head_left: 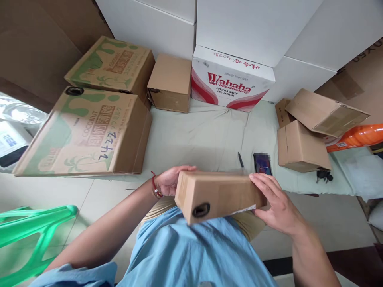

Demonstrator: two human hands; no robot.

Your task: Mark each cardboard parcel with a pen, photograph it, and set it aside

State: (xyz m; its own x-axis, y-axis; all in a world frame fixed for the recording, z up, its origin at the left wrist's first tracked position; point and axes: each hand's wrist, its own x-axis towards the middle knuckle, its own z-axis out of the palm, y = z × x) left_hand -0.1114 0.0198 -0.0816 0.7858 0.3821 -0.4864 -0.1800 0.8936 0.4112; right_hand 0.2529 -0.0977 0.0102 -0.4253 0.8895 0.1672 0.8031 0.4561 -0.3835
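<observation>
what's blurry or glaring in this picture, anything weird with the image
Head view: the held carton looks slightly soft, perhaps motion blur; head view: glare whitens the clear plastic at far left; head view: a pixelated patch covers part of the phone.

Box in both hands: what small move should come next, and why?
I'd probably ease the box onto the pale cloth, left of the pen: the left hand and right hand hold opposite ends in front of the shirt, and the cloth lies just beyond.
</observation>
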